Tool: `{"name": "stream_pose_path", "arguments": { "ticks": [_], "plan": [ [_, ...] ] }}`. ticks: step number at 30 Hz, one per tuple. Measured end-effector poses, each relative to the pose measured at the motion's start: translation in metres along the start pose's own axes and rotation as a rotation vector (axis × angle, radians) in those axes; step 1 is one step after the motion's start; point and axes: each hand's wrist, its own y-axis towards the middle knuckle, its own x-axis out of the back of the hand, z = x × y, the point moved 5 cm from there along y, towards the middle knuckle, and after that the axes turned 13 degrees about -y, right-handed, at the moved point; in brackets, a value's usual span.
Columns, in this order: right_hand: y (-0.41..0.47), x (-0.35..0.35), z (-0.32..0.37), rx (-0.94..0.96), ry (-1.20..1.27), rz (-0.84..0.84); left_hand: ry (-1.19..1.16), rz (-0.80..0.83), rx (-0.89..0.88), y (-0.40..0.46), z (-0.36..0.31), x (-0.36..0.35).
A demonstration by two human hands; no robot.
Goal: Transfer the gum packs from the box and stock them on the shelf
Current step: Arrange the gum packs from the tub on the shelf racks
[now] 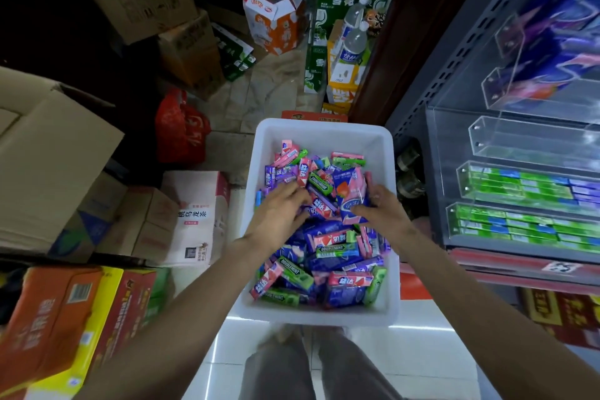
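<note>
We look down on both our hands reaching into a white plastic bin (324,131) of mixed gum packs (328,256). Our left hand (280,209) lies flat on the pile at the bin's 9 o'clock side, fingers nearly straight and spread, touching purple and pink packs without curling round any. Our right hand (384,209), at 3 o'clock, has thumb and fingers closed round a pink and blue gum pouch (352,196), which stands tilted above the heap.

The packs fill the bin's lower two thirds; its far wall at 12 o'clock shows bare. The bin's near rim meets our trouser legs (318,367) at 6 o'clock, over glossy white floor tiles (418,357).

At 3 o'clock, just beside the bin, stands the shelf (418,100) with clear acrylic trays (526,139); the lower trays hold green gum packs (519,185), one above them looks unfilled, and the upper ones are blurred purple.

From 7 to 11 o'clock cardboard cartons (58,152) crowd close. A red plastic bag (181,126) sits at 10 o'clock. Open floor runs narrowly toward 12 o'clock, ending at stacked drink cases (344,42). Most print is too blurred to read.
</note>
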Motion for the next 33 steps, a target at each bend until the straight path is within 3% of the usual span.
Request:
{"name": "stream_pose_path", "arguments": {
  "ticks": [4,11,18,24,28,33],
  "plan": [
    [-0.016,0.002,-0.011,0.004,0.041,0.027,0.058,0.274,0.164,-0.01,-0.007,-0.034],
    [-0.032,0.009,-0.028,0.034,0.027,0.092,0.09,0.324,0.35,-0.017,-0.003,-0.048],
    [-0.047,0.017,-0.04,0.055,0.101,0.109,-0.268,0.144,0.531,-0.034,-0.006,-0.053],
    [-0.059,0.027,-0.039,0.071,0.176,0.126,-0.28,-0.181,0.42,-0.036,-0.037,-0.026],
    [-0.066,0.038,-0.03,0.089,0.298,0.139,-0.463,-0.466,0.384,-0.039,-0.063,0.013],
    [-0.079,0.069,0.001,0.197,0.438,0.137,-0.63,-0.511,0.333,-0.02,-0.088,0.054]
  ]
}}
